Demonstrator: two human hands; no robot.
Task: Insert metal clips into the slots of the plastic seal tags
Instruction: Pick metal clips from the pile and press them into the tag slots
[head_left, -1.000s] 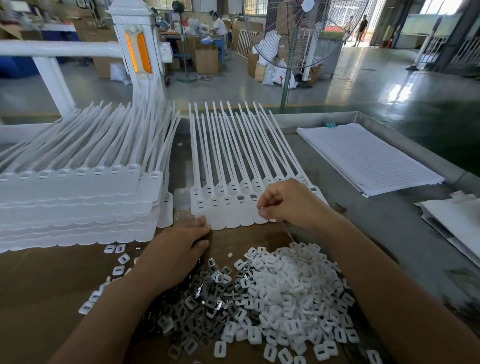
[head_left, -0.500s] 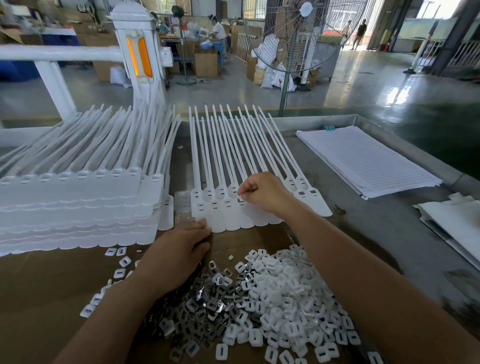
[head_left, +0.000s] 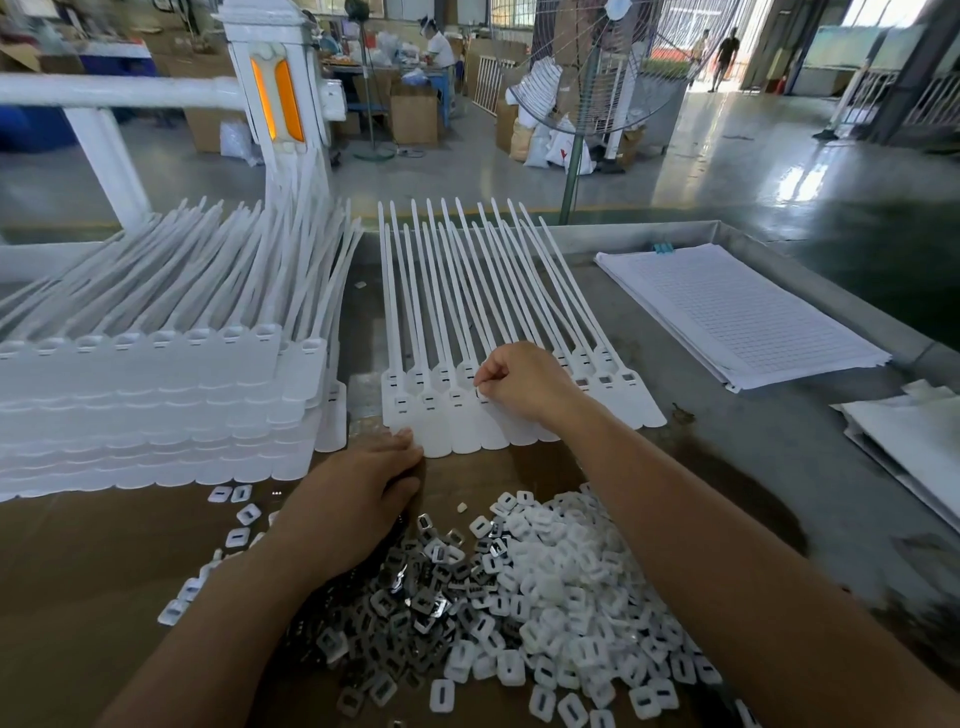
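Currently the right hand (head_left: 524, 384) is curling over one tag head in the tag row (head_left: 457, 421), thumb and forefinger pinching tight at its slot. The clip is hiding under the fingertips, so I am judging rather than seeing that one is going in there. The left hand (head_left: 358, 499) is lying flat with fingers relaxed, gripping nothing. Its fingertips are touching the near edge of the leftmost tag, apparently steadying the row. The clip pile (head_left: 519, 597) is lying just beside that wrist on the cardboard (head_left: 78, 571).

The risks:
- The clip may be seating tilted or only partway, since the fingers are covering the slot.
- The overlapping tags may be sliding if the left hand lets go while the right is pressing.
- Either forearm, hanging over the pile, may be scattering clips.

A tag stack (head_left: 156, 405) is sitting at left, and paper (head_left: 737, 312) at right.
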